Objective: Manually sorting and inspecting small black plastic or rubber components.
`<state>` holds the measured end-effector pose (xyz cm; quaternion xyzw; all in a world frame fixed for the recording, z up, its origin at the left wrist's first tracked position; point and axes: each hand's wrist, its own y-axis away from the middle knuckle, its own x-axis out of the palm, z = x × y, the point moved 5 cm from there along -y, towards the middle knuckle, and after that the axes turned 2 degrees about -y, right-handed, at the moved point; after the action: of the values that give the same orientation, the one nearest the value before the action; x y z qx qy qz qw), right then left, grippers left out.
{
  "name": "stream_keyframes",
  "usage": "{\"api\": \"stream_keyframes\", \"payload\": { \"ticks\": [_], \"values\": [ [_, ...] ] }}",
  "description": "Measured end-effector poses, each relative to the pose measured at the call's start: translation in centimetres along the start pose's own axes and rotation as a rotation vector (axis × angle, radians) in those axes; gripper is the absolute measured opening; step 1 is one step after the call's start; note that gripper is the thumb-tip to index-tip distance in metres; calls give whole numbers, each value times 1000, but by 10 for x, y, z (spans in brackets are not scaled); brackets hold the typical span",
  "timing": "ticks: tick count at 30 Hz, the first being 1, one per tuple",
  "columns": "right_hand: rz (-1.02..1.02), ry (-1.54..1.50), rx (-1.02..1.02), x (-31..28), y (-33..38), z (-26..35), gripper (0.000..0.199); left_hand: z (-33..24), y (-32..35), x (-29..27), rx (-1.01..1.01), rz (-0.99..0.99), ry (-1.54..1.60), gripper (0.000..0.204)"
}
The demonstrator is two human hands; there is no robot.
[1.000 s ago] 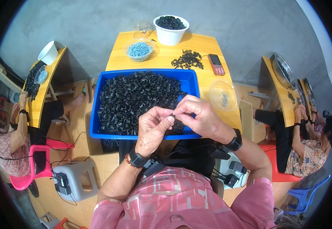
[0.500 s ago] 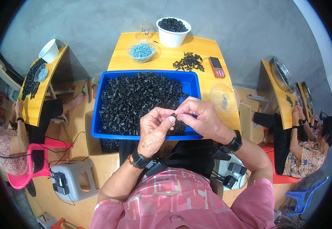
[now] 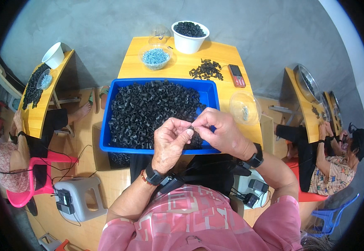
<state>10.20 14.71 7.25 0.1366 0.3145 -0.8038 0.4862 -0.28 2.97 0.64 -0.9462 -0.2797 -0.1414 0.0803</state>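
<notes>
Above the near edge of a blue tray [image 3: 106, 121], my two hands meet fingertip to fingertip. My left hand [image 3: 170, 140] pinches a small black part [image 3: 191, 127], mostly covered by the thumb and fingers. Thumb and forefinger of my right hand [image 3: 220, 133] are pressed together at the same spot; whatever they grip is too small to make out. Beneath the hands, the tray holds a heap of black clip-like pieces [image 3: 148, 104], with its blue bottom showing at the right.
On the wooden table [image 3: 132, 54] stand a tub of small silvery-blue pieces [image 3: 155, 56], a white bucket of black parts [image 3: 189, 42], loose black parts [image 3: 207, 69], a red phone [image 3: 237, 76] and a shallow clear bowl [image 3: 245, 108]. Co-workers sit at side tables left and right.
Both hands stay together over the tray, with only slight finger movement. My right hand's fingers have shifted a little at the pinch. The view has tilted very slightly.
</notes>
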Motion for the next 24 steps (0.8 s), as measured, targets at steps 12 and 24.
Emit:
{"api": "stream_keyframes", "payload": {
  "ticks": [12, 24],
  "values": [
    [56, -49, 57, -2, 0, -3, 9, 3, 0, -2, 20, 34, -1, 12],
    [-3, 29, -78, -2, 5, 0, 10, 4, -1, -3, 0, 29, 37, 12]
  ]
}}
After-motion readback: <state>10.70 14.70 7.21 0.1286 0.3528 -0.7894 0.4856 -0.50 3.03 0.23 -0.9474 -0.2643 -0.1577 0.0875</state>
